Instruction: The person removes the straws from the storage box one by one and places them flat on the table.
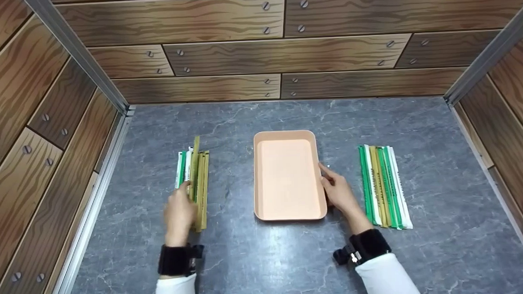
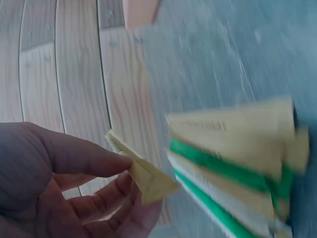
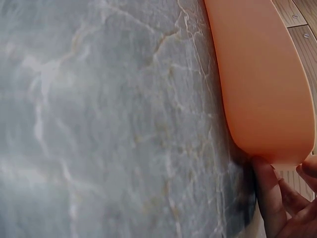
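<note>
In the head view, my left hand (image 1: 180,213) is over the left row of long, thin packets (image 1: 204,188), coloured gold, green and white. It pinches a gold stick packet (image 2: 148,181) between thumb and fingers, tilted above the others in the left wrist view. What is inside the packet cannot be seen. My right hand (image 1: 339,192) holds the right side of a shallow peach tray (image 1: 288,176). In the right wrist view, the fingers (image 3: 270,193) touch the tray wall (image 3: 267,99) from outside, near its rim.
A second row of green, white and gold packets (image 1: 384,186) lies right of the tray, beyond my right hand. Wood-patterned walls (image 1: 223,57) bound the grey marbled surface (image 1: 235,261) at the back and both sides.
</note>
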Available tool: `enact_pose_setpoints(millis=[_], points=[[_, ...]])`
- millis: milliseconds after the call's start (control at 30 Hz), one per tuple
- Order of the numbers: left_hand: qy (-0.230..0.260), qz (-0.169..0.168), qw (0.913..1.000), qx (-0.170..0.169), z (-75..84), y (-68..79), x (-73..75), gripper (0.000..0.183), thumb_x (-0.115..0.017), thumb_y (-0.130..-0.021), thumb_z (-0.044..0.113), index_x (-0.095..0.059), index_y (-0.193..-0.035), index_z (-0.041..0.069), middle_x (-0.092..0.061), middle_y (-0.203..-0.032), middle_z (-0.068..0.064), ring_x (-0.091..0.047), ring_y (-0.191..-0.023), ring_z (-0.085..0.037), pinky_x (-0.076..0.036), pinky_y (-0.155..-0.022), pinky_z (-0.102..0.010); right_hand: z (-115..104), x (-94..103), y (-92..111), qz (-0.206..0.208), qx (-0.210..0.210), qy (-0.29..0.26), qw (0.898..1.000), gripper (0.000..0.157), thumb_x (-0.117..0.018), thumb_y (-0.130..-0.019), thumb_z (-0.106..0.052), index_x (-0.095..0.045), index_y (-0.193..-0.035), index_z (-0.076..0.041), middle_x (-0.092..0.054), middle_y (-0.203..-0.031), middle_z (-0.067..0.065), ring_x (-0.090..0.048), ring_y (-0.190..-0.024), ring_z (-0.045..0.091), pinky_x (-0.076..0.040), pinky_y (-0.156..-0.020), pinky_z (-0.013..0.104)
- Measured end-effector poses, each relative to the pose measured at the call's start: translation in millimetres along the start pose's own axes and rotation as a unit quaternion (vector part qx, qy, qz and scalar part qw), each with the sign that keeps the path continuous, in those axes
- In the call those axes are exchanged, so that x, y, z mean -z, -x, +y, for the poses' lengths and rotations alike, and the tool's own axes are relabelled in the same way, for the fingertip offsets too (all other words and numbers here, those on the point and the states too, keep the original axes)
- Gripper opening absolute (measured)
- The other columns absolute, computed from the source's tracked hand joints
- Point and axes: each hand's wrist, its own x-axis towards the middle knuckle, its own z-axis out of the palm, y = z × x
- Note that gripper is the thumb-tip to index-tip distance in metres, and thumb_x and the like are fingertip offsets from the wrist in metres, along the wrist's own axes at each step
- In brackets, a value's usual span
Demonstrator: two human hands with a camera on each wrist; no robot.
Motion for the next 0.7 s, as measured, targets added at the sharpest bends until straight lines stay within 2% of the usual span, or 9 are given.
enact_pose_setpoints(millis=[133, 300, 533, 700], points=[[-0.025, -0.013, 0.9986, 0.045, -14.2, -1.6, 11.7, 0.061, -0.048, -0.083, -0.010, -0.049, -0.142, 0.005, -0.062, -0.115, -0.031, -0.063, -0.081, -0.042, -0.051, -0.057, -0.050, 1, 0.2, 0, -0.005, -0.011, -0.015, 1.000, 0.047, -0.047, -0.104, -0.016, -0.041, -0.151, -0.022, -0.062, -0.104, 0.018, -0.062, -0.066, 0.022, -0.051, -0.050, 0.032], [-0.031, -0.018, 0.9970, 0.069, -30.9, -2.9, 18.8, 0.060, -0.054, -0.083, -0.006, -0.048, -0.142, 0.005, -0.059, -0.122, -0.031, -0.062, -0.091, -0.046, -0.052, -0.064, -0.054, 1, 0.7, 0, -0.005, -0.014, -0.018, 1.000, 0.047, -0.047, -0.104, -0.016, -0.041, -0.151, -0.022, -0.062, -0.111, 0.021, -0.064, -0.070, 0.022, -0.053, -0.052, 0.032], [-0.044, -0.022, 0.9939, 0.099, -48.2, -7.8, 17.2, 0.060, -0.051, -0.083, -0.007, -0.049, -0.142, 0.007, -0.059, -0.123, -0.029, -0.059, -0.102, -0.049, -0.049, -0.073, -0.062, 1, 1.2, -2, 0.004, -0.005, -0.004, 1.000, 0.047, -0.048, -0.104, -0.014, -0.042, -0.150, -0.019, -0.062, -0.115, 0.021, -0.064, -0.085, 0.026, -0.053, -0.066, 0.030], [-0.050, -0.025, 0.9932, 0.102, -54.8, -11.9, 13.2, 0.057, -0.051, -0.085, -0.007, -0.050, -0.141, 0.006, -0.060, -0.120, -0.029, -0.060, -0.100, -0.049, -0.049, -0.073, -0.062, 1, 2.1, 0, 0.005, 0.004, -0.003, 1.000, 0.047, -0.048, -0.104, -0.014, -0.042, -0.150, -0.019, -0.062, -0.119, 0.023, -0.065, -0.090, 0.027, -0.054, -0.071, 0.032]])
